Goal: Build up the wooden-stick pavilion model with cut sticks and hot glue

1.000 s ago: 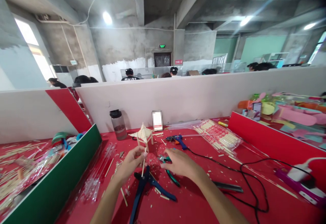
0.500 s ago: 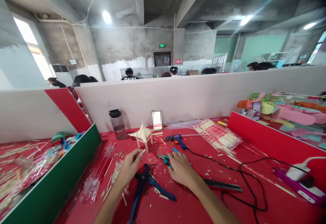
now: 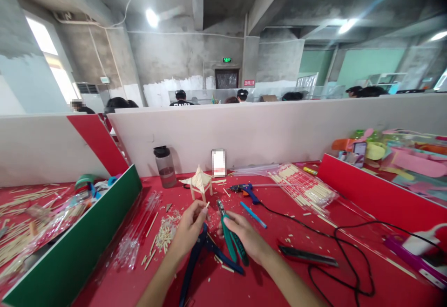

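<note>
Between the thumb and fingers of my left hand [image 3: 191,223] is a short wooden stick [image 3: 208,204], its tip pointing up. My right hand [image 3: 246,232] is closed around green-handled pliers [image 3: 228,232], whose metal jaws point away from me, just right of the stick and apart from it. Behind my left hand stands a small wooden pavilion model [image 3: 199,182] with a pointed roof and stick legs. Blue-handled cutters [image 3: 197,253] lie on the table below my hands, partly covered by my left hand. A blue pen [image 3: 253,214] lies right of the pliers.
A hot glue gun [image 3: 246,190] with a black cord, packed wooden sticks [image 3: 300,186], a black utility knife [image 3: 308,255] and a purple power strip [image 3: 415,260] lie rightward. A water bottle [image 3: 165,167] stands behind. Stick scraps [image 3: 167,232] lie left; a green divider [image 3: 77,232] borders that side.
My right hand has lifted the green pliers off the table and brought them left, near the stick. My left hand still holds the stick, now raised slightly. The view has shifted a little.
</note>
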The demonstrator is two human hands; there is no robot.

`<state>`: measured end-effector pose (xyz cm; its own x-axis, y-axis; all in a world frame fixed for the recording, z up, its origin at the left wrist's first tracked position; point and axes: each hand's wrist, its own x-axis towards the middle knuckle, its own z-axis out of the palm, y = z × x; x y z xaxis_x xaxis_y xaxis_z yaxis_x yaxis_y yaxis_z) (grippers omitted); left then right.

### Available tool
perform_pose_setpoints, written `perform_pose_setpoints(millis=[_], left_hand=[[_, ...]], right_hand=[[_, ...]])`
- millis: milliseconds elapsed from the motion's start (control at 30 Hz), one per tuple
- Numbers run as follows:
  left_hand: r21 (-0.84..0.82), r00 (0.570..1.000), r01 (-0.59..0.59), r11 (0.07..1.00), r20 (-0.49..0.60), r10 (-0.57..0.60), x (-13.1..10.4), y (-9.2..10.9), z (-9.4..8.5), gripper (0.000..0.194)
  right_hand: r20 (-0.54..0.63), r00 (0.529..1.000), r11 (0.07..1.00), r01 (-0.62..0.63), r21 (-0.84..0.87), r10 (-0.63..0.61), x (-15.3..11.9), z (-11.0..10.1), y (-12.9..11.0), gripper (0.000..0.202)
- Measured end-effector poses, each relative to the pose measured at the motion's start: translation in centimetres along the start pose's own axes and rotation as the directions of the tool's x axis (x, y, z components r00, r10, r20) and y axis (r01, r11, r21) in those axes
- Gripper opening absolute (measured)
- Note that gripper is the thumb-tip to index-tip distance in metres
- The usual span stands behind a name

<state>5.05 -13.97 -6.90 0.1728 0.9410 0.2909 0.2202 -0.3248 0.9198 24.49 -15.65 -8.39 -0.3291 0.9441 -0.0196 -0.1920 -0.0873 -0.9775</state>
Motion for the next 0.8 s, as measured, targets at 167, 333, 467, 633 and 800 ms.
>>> perform_pose_setpoints(millis=[167,333,467,633,800], left_hand=[[-0.002,1.000,-0.020,1.000,0.000,0.020,-0.1,0.3,0.3,0.032],[-0.079,0.998,0.018,0.997,0.061,-0.014,-0.3,-0.1,0.9,0.032],[-0.267,0.980,0.097,0.959,0.194,-0.045,-1.1,0.2,2.4,0.034],[-0.413,0.940,0.210,0.886,0.334,-0.068,-2.2,1.0,4.1,0.035],[-0.378,0.980,0.111,0.919,0.196,-0.038,-2.1,0.8,4.5,0.036]], right_hand=[[-0.008,1.000,0.963,-0.027,0.269,0.030,0.5,-0.8,0.4,0.050],[-0.117,0.992,0.918,0.000,0.397,0.050,1.5,-1.8,0.9,0.038],[-0.067,0.998,0.943,0.014,0.333,0.009,1.9,-2.3,1.3,0.052],[-0.120,0.977,0.984,0.179,0.014,-0.176,1.9,-1.3,1.9,0.051],[-0.120,0.954,0.950,0.249,-0.189,-0.274,1.3,-0.2,1.5,0.044]])
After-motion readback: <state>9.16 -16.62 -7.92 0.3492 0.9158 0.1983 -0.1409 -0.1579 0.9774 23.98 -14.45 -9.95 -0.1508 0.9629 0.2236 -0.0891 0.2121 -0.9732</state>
